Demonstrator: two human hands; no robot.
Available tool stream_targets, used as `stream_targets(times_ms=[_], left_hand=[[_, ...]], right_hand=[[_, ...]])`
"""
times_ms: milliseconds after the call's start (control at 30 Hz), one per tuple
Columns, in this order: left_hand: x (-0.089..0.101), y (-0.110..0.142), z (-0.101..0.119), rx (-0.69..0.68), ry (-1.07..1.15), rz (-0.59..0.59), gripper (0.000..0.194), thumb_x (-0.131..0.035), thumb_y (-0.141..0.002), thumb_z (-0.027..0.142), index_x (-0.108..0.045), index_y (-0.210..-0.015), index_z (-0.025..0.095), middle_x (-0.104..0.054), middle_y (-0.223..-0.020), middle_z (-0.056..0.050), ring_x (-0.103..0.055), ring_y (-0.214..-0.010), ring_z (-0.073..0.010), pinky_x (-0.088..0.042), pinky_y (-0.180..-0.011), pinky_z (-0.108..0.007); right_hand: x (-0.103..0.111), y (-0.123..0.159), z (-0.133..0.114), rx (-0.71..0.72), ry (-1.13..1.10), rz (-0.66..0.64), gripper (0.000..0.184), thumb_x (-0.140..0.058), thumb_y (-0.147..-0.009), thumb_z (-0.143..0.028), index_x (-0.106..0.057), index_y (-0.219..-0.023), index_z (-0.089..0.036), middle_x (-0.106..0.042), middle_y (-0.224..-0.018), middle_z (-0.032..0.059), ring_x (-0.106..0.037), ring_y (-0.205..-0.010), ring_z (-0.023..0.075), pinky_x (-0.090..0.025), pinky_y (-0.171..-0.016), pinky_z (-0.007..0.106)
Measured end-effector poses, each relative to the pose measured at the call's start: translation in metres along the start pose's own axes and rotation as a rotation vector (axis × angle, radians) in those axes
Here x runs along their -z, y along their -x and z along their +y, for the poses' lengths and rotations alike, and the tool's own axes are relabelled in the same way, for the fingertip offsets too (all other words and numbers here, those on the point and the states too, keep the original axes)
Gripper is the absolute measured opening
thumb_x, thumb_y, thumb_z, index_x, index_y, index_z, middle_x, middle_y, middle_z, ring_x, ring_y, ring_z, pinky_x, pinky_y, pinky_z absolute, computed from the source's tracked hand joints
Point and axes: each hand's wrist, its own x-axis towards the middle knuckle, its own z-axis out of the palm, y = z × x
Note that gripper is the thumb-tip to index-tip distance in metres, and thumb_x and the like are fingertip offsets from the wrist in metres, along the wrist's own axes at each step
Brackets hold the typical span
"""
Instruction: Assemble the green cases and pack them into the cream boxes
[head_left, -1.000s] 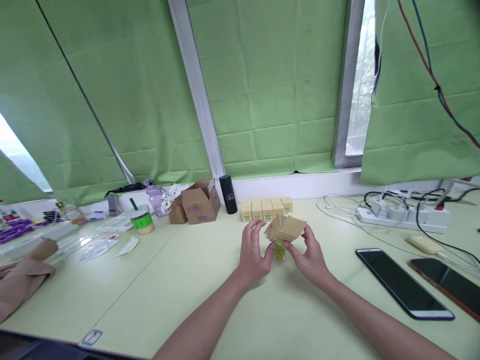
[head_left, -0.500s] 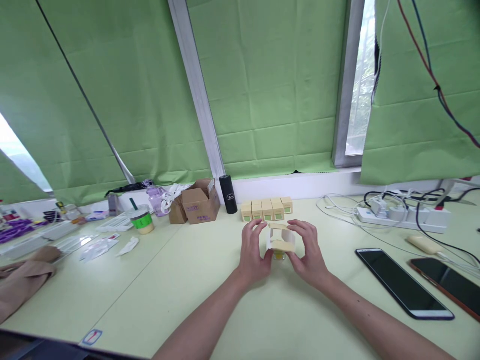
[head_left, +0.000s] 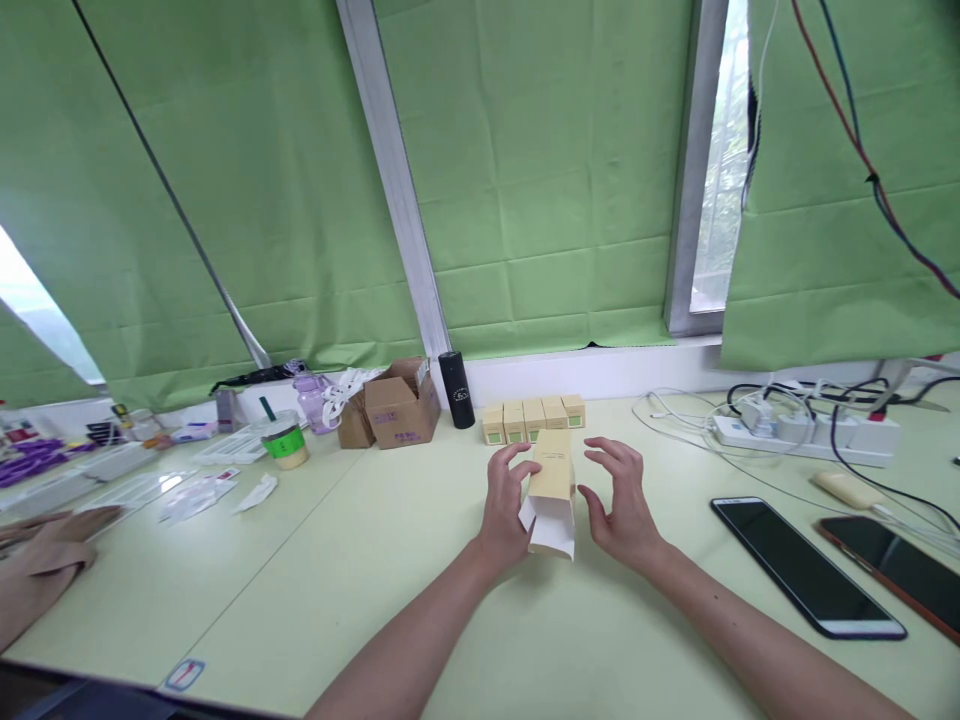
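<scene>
A small yellow cardboard box [head_left: 553,468] is tipped toward me, its near end open and the white inner flaps hanging down. My left hand [head_left: 508,503] grips it along the left side, fingers against the wall and the thumb partly hidden near the flap. To the right of the box, my right hand [head_left: 619,500] is held with its fingers spread and curved, apart from the cardboard. Just behind stands a row of several similar small yellow boxes [head_left: 513,422] with green labels, partly covered by the held box.
At the back are a brown carton [head_left: 405,410] and a black cylinder [head_left: 457,390]. A lidded cup [head_left: 285,442] with a straw stands left. Two phones [head_left: 802,565] lie on the right, near a power strip [head_left: 806,438] with tangled cables. Beige cloth [head_left: 45,570] lies far left.
The box has turned from showing its open top between both hands to lying tilted, with its open end toward me. My right hand has let go and moved slightly right.
</scene>
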Motion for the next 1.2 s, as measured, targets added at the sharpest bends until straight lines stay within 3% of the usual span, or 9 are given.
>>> stream_targets(times_ms=[200, 400, 567, 767, 967, 1200], left_hand=[[-0.004, 0.0, -0.003, 0.062, 0.14, 0.028, 0.073, -0.088, -0.072, 0.045, -0.048, -0.13, 0.025, -0.045, -0.146, -0.018, -0.047, -0.14, -0.0381, -0.043, -0.111, -0.059], [-0.006, -0.006, 0.008, 0.308, 0.365, 0.143, 0.054, -0.08, -0.084, 0.038, -0.054, -0.129, 0.025, -0.051, -0.142, -0.016, -0.052, -0.139, -0.0344, -0.047, -0.111, -0.056], [-0.007, -0.008, 0.008, 0.531, 0.639, 0.216, 0.058, -0.077, -0.087, 0.049, -0.054, -0.132, 0.02, -0.065, -0.13, -0.018, -0.062, -0.126, -0.034, -0.051, -0.107, -0.053], [-0.004, -0.018, 0.006, 0.595, 0.728, 0.211, 0.056, -0.075, -0.087, 0.056, -0.063, -0.124, 0.016, -0.07, -0.127, -0.017, -0.066, -0.121, -0.0329, -0.053, -0.103, -0.044], [-0.009, -0.015, 0.001, 0.687, 0.764, 0.24, 0.08, -0.08, -0.082, 0.056, -0.042, -0.143, 0.02, -0.074, -0.112, -0.013, -0.072, -0.106, -0.0283, -0.056, -0.091, -0.04], [-0.011, -0.015, 0.002, 0.737, 0.744, 0.181, 0.072, -0.079, -0.083, 0.057, -0.042, -0.134, 0.022, -0.074, -0.094, -0.006, -0.074, -0.092, -0.0241, -0.053, -0.082, -0.034]], right_hand=[[-0.001, 0.0, 0.009, -0.085, 0.025, 0.062, 0.056, -0.055, -0.093, -0.016, -0.039, -0.145, -0.028, -0.053, -0.136, 0.0135, -0.047, -0.129, 0.0359, -0.044, -0.105, 0.063], [-0.002, 0.0, 0.012, -0.124, 0.03, 0.078, 0.053, -0.055, -0.093, -0.018, -0.04, -0.143, -0.029, -0.053, -0.133, 0.013, -0.047, -0.127, 0.0356, -0.044, -0.105, 0.064], [-0.003, 0.001, 0.011, -0.153, 0.017, 0.065, 0.051, -0.053, -0.094, -0.019, -0.042, -0.143, -0.029, -0.054, -0.132, 0.0124, -0.048, -0.126, 0.0355, -0.045, -0.106, 0.065], [-0.004, 0.001, 0.009, -0.19, -0.058, 0.042, 0.045, -0.05, -0.096, -0.019, -0.044, -0.14, -0.029, -0.054, -0.133, 0.0125, -0.052, -0.128, 0.0333, -0.047, -0.106, 0.061], [-0.003, -0.001, 0.002, -0.179, -0.139, -0.034, 0.041, -0.047, -0.099, -0.018, -0.047, -0.138, -0.03, -0.052, -0.136, 0.0134, -0.052, -0.132, 0.0324, -0.048, -0.108, 0.061], [-0.003, 0.001, -0.005, -0.162, -0.232, -0.13, 0.049, -0.044, -0.1, -0.014, -0.045, -0.145, -0.035, -0.043, -0.146, 0.0127, -0.063, -0.121, 0.028, -0.058, -0.1, 0.053]])
